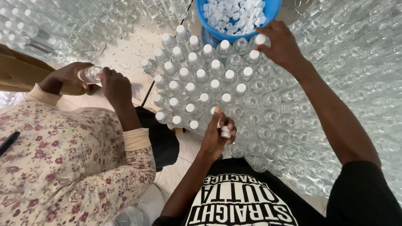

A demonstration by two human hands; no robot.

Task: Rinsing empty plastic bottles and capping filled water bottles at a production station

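Many clear plastic bottles stand packed together on the floor. Those at the centre left wear white caps [204,75]; the ones to the right are uncapped [289,125]. My left hand [217,134] is closed around a few white caps [225,132] just above the near bottles. My right hand [281,44] reaches forward and pinches a white cap [260,39] over a bottle near the blue bowl [274,10], which holds several loose white caps.
At the left, another person in a floral sleeve [71,167] holds a clear bottle [90,74] in both hands. Wet tiled floor [125,46] shows beyond them. More uncapped bottles fill the top left and the whole right side.
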